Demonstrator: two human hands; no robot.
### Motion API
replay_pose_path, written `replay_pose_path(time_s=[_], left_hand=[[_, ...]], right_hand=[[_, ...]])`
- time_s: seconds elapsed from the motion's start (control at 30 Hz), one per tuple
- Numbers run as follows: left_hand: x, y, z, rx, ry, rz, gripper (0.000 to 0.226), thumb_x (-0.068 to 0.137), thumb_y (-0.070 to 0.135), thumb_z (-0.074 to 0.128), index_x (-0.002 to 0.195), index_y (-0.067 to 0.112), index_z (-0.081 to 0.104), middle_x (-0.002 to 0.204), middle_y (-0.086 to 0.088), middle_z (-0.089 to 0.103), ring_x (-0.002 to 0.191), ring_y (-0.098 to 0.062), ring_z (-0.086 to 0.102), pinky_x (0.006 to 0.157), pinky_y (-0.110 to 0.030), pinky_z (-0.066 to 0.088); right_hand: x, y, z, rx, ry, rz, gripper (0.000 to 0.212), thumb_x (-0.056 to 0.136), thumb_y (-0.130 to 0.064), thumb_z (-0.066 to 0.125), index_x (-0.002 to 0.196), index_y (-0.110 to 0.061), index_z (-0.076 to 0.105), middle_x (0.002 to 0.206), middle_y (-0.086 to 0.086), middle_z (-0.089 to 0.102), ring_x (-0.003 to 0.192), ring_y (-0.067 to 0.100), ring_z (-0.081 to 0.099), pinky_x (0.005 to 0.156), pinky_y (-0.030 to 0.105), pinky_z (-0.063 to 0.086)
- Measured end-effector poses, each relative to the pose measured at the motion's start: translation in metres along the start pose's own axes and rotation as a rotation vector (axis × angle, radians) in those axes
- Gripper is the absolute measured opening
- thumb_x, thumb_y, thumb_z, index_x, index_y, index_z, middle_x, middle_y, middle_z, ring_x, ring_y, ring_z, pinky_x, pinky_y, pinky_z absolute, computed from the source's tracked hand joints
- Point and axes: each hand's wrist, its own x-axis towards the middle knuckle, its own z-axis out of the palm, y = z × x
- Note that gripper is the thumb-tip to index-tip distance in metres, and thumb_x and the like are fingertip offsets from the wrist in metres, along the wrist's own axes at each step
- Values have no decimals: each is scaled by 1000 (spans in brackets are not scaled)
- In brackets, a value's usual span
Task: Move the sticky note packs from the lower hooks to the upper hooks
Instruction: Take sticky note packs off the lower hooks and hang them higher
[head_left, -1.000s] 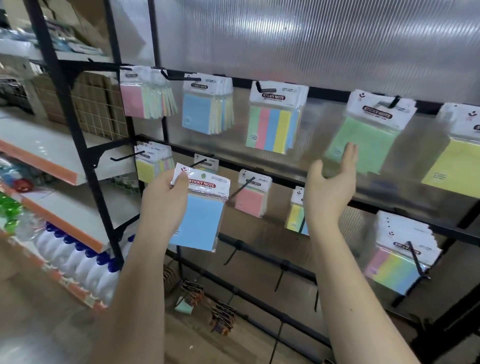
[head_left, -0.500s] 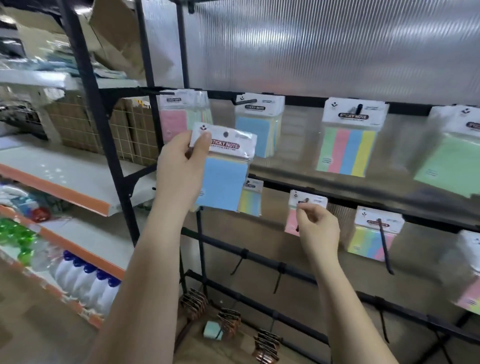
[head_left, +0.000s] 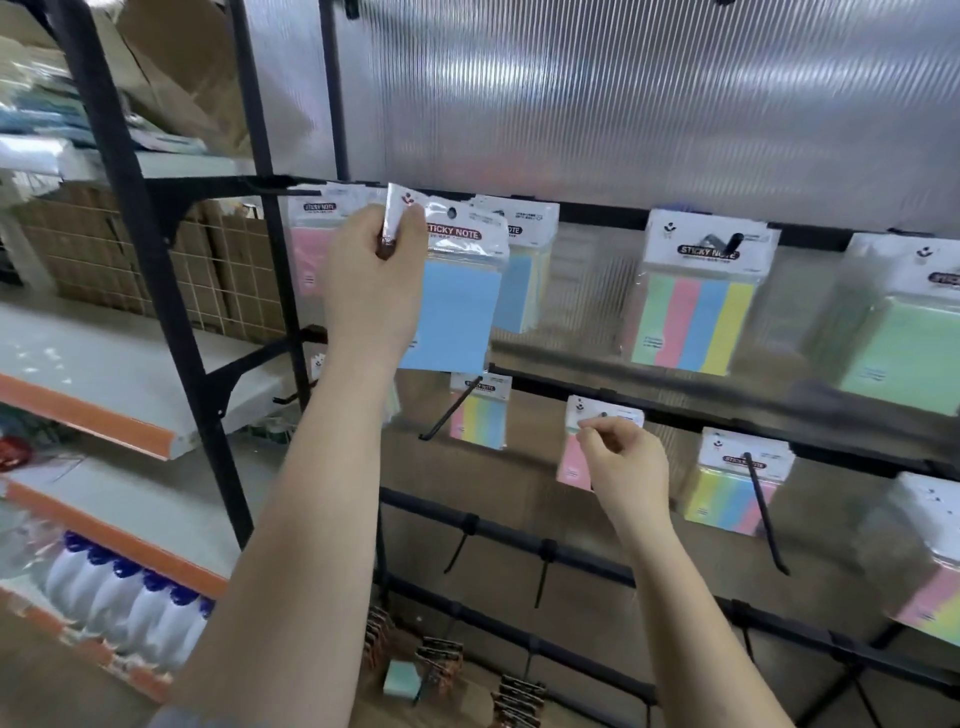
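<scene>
The left hand (head_left: 375, 270) pinches the crinkled white header card of a light, floppy blue sticky note pack in clear film (head_left: 451, 306) up at the upper hooks, while at four o'clock the right hand (head_left: 623, 460) pinches the header of a small pink sticky note pack (head_left: 574, 460) on a lower hook, the stiffest place to grip by my reckoning.

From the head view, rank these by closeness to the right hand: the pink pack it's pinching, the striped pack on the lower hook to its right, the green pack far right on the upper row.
1. Pink pack, pinched in the right hand.
2. Striped pack, lower row, just right.
3. Green pack, upper row, far right.
</scene>
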Motion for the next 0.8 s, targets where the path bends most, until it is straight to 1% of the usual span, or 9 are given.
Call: replay_pose_path(time_s=[0.07,0.17,0.27,0.33,0.4,0.47,0.53,0.67,0.8], left_hand=[[2,-4,4,-8,15,-33,45,95,26,50,59,17,24,57,3,24,53,-10,22,53,-27,19],[3,-8,10,-45,-6,-66,43,94,27,51,61,17,24,60,-4,26,53,-10,25,50,-24,21],[5,-9,17,-53,-16,-62,44,95,24,50,61,20,23,59,-4,24,51,-10,22,49,-24,19],[7,-9,20,-64,-10,-51,46,95,21,50,58,19,23,53,7,24,46,-5,21,46,-18,19],[10,-9,22,-70,-1,-46,46,96,22,50,56,20,27,52,9,27,48,-5,25,48,-19,22],[14,-11,24,-79,4,-39,43,96,24,49,57,20,31,57,4,31,53,-9,28,51,-23,23],[14,-11,24,-67,16,-32,44,96,24,49,57,20,29,56,5,28,49,-5,24,48,-20,21],[11,-16,25,-62,45,-27,48,96,21,49,57,20,21,50,9,19,43,-5,19,44,-17,15],[12,-24,24,-56,31,-8,46,96,22,50,57,21,26,53,9,25,46,-4,24,47,-18,20]], right_hand=[[5,1,1,-13,-13,-3,17,93,-13,51,95,-19,66,75,-12,62,57,2,52,46,7,37],[13,3,2,-24,-14,-14,17,92,-13,51,93,-19,67,76,-16,62,63,1,54,53,14,36],[20,6,3,-15,-15,-4,18,92,-12,50,93,-19,67,73,-19,61,64,-2,55,54,12,38],[24,7,3,-8,-21,6,18,93,-13,49,92,-20,66,68,-16,61,58,-4,54,53,12,38],[28,8,3,-5,-27,6,18,93,-13,50,92,-20,66,67,-13,62,56,-3,54,54,14,38],[32,9,3,-1,-28,-2,18,92,-13,50,92,-20,67,72,-14,64,63,-1,57,57,15,39],[36,9,3,-1,-33,-5,17,91,-12,51,92,-20,67,77,-15,64,70,3,58,60,14,40],[39,9,0,-24,-44,-1,18,91,-12,51,93,-20,68,78,-16,63,72,-2,56,61,11,40],[38,12,-1,-60,-12,16,16,92,-14,52,92,-19,67,81,-14,64,74,-2,55,60,10,38]])
